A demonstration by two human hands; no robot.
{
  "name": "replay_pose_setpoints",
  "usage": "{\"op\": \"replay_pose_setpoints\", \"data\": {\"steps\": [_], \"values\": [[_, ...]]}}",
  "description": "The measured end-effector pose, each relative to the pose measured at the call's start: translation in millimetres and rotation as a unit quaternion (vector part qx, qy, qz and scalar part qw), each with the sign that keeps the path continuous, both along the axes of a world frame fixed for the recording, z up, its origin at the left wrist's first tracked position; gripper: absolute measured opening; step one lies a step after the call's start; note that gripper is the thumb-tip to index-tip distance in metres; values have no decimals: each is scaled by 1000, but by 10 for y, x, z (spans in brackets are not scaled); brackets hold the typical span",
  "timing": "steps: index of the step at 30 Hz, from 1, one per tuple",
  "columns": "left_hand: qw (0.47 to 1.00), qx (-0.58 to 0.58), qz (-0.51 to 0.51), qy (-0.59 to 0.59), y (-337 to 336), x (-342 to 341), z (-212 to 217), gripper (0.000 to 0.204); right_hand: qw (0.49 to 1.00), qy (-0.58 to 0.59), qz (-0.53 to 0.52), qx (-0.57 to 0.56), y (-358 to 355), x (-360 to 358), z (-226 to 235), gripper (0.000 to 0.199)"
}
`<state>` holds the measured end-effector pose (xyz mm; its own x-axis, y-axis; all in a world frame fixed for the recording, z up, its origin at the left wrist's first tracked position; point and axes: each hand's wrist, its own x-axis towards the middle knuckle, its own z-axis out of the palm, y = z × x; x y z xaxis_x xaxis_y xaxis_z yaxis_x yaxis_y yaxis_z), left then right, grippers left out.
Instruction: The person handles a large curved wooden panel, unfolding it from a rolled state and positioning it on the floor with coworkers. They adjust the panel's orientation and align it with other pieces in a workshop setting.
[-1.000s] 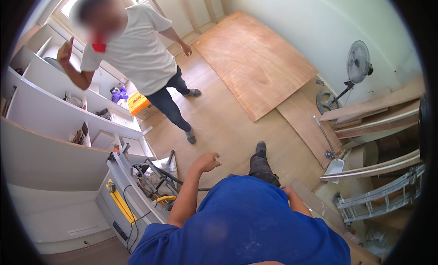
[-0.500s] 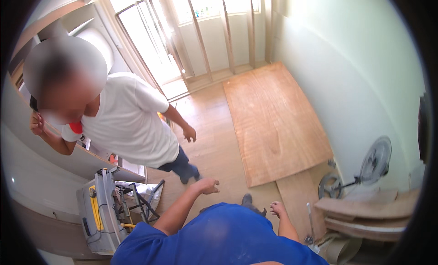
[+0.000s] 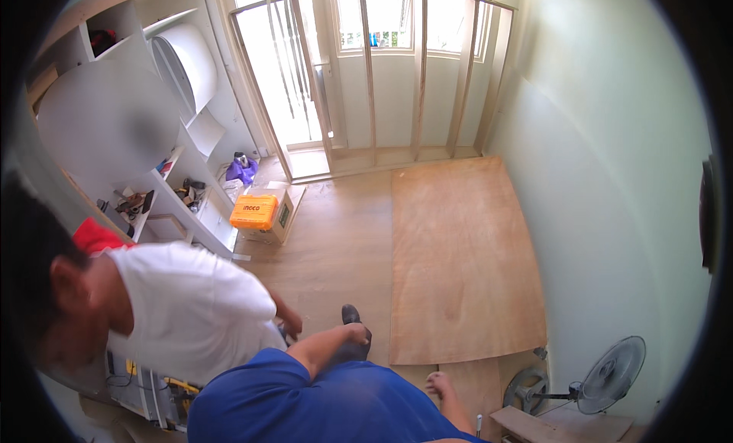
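Note:
My left hand [image 3: 357, 334] hangs over my dark trouser leg, above a dark shoe [image 3: 350, 314]. Its fingers are loose and nothing shows in them. My right hand [image 3: 438, 383] hangs lower down, beside the near edge of a large plywood sheet [image 3: 466, 267]. Its fingers are loosely bent, apart and without anything between them. The sheet lies flat on the wood-look floor, touched by neither hand. Close on my left, a person in a white shirt [image 3: 202, 306] leans forward, one hand [image 3: 290, 321] hanging near my left forearm.
A timber stud frame [image 3: 420, 77] stands at the far end. An orange case [image 3: 254, 212] sits on a cardboard box by white shelves [image 3: 206, 214]. At the near right, a fan [image 3: 611, 374] lies tilted beside boards [image 3: 565, 424]. A grey machine [image 3: 134, 389] is partly behind the person.
My view has swung left and forward, bringing the orange case into sight. The person in white has come nearer at lower left and bent down. My left shoe has stepped forward.

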<state>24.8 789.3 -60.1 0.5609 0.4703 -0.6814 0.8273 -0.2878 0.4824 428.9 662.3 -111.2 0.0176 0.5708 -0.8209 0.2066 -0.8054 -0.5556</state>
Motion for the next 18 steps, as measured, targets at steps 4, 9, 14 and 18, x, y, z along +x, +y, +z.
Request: {"op": "replay_pose_setpoints", "data": {"steps": [4, 9, 14, 18], "values": [[998, -15, 50, 17, 634, -120, -56, 34, 982, -88, 162, 47, -50, -105, -53, 22], [928, -125, 350, -17, 1699, -720, -284, 41, 974, -141, 175, -13, 796, -328, 239, 26], [938, 22, 333, -88, 2548, -1433, -36, 40, 975, -147, 166, -17, 1848, -531, 435, 31], [914, -48, 402, -31, 2864, -2272, -4, 38, 983, -104, 154, 12, 2829, -990, 385, 35]]}}
